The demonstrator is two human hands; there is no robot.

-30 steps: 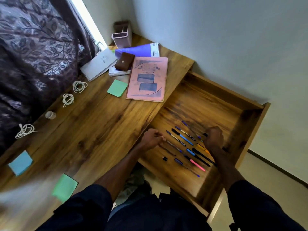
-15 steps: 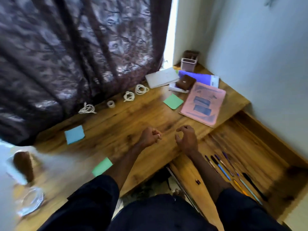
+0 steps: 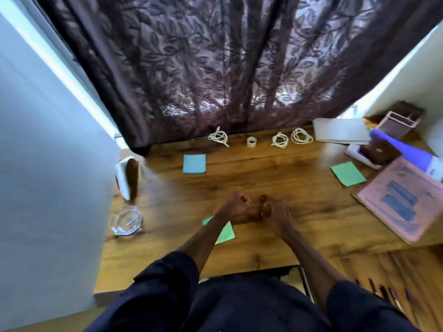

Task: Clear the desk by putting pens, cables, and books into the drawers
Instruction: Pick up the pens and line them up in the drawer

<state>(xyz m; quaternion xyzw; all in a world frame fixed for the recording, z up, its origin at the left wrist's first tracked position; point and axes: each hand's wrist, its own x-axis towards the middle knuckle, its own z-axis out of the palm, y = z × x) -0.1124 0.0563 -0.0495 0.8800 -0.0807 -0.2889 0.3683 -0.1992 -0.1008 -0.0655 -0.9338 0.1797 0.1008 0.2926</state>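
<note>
Both hands, left hand and right hand, curled loosely, empty, meeting mid-desk (pens look done). Three white coiled cables wait along the wooden desk by the curtain; your likely next pick.

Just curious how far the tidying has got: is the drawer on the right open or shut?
Open. The drawer juts out below the desk edge, with pens lying inside.

A dark leaf-patterned curtain is hanging behind the desk. A blue sticky note and two green ones are lying flat. A glass dish is sitting near the left edge, a tape roll standing by the curtain.
</note>
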